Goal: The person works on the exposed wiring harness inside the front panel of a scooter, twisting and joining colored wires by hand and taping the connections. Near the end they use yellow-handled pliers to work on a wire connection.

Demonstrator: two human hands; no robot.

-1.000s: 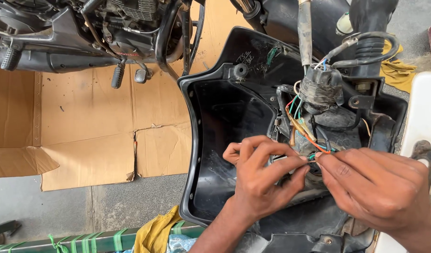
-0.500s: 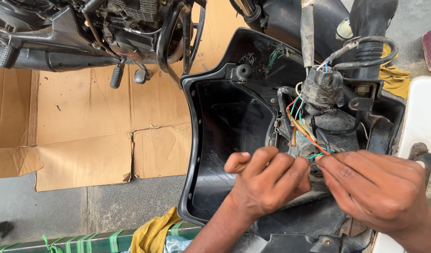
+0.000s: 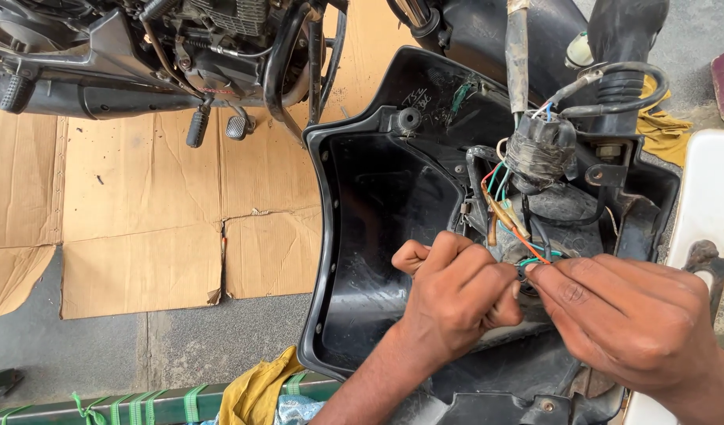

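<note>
- The left hand [image 3: 456, 295] and right hand [image 3: 629, 319] meet at the lower right of the frame.
- Both pinch thin coloured wires [image 3: 535, 258] tight, inside a black plastic cover [image 3: 378, 205].
- Flat cardboard [image 3: 142, 220] lies at the left, under a motorbike [image 3: 181, 55].

Tight quarters inside a scooter's black panel [image 3: 378, 205]

Open hollow lies left of the left hand [image 3: 456, 295]; coloured wires [image 3: 504, 201] and a taped bundle [image 3: 539, 153] crowd the space above the right hand [image 3: 629, 315].
</note>
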